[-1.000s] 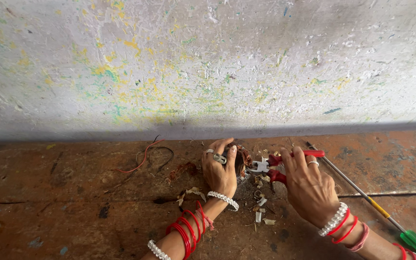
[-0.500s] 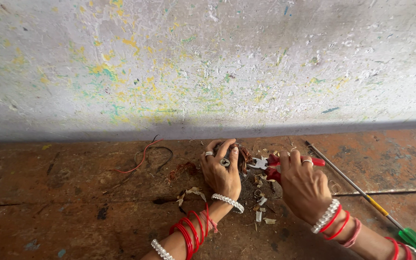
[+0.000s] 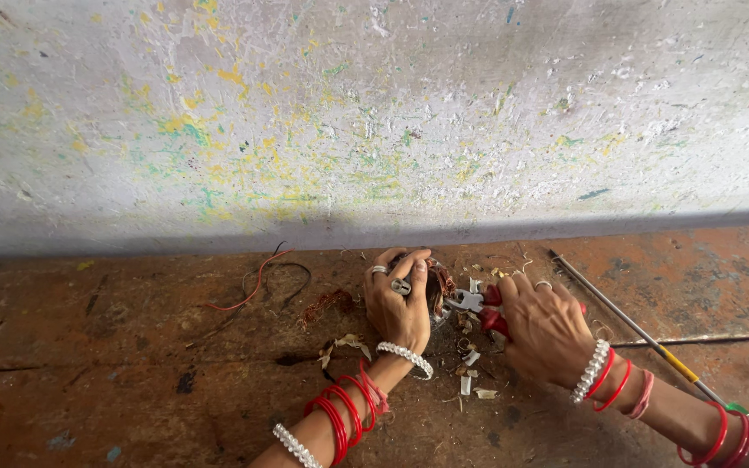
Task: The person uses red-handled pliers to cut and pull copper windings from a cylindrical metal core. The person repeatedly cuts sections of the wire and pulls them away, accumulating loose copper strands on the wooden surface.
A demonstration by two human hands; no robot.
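Observation:
My left hand (image 3: 399, 305) wears rings and red and white bangles and is closed over a small dark round part wound with copper wire (image 3: 438, 282) on the brown floor. My right hand (image 3: 544, 326) grips red-handled pliers (image 3: 477, 303), whose metal jaws point left at that part. The two hands are almost touching. Most of the wound part is hidden behind my left fingers.
Pale scraps and wire bits (image 3: 470, 364) lie between and below the hands. A tangle of red and dark wire (image 3: 263, 279) lies to the left. A long thin rod with a yellow and green handle (image 3: 643, 334) runs diagonally at right. A paint-splattered wall (image 3: 374, 121) stands close behind.
Both hands have shifted slightly down and left in view and drawn closer together; the pliers stay at the wound part.

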